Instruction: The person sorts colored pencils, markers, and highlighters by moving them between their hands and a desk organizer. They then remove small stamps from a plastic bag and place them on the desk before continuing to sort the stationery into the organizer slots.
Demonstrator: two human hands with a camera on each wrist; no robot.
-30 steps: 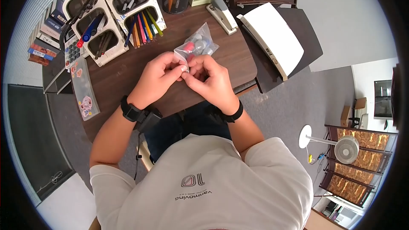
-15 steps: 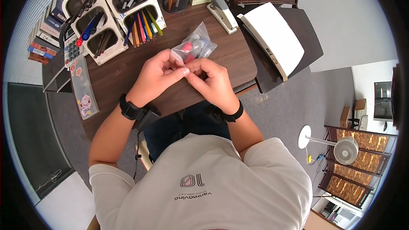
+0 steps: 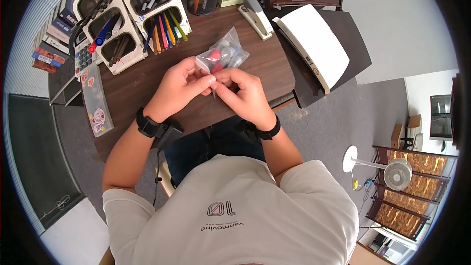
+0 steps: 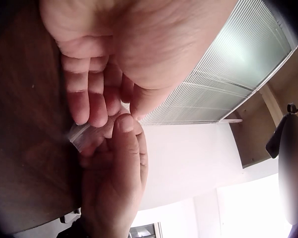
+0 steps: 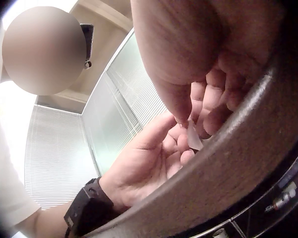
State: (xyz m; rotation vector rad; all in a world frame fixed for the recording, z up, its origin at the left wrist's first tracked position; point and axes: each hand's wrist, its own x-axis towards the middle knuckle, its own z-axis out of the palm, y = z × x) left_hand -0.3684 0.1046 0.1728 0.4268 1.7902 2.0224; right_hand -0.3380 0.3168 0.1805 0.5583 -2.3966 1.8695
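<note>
A clear plastic zip bag with red and greyish small items inside lies on the dark wooden desk, its mouth toward the body. My left hand pinches the near edge of this bag between thumb and fingers. Right beside it, my right hand pinches the same edge, the two thumb tips almost together. In the left wrist view a strip of the clear bag shows between the fingers of both hands. A pale corner of the bag pokes out under the right thumb in the right wrist view.
A stapler stands beyond the bag to the right, near a black mesh cup with orange scissors. Back left is a white organizer full of pens and pencils. A clear stickered case lies at the left edge.
The bag has shifted slightly left with the hands. The thumbs and fingertips have moved a little along its near edge; both hands keep hold of it.
</note>
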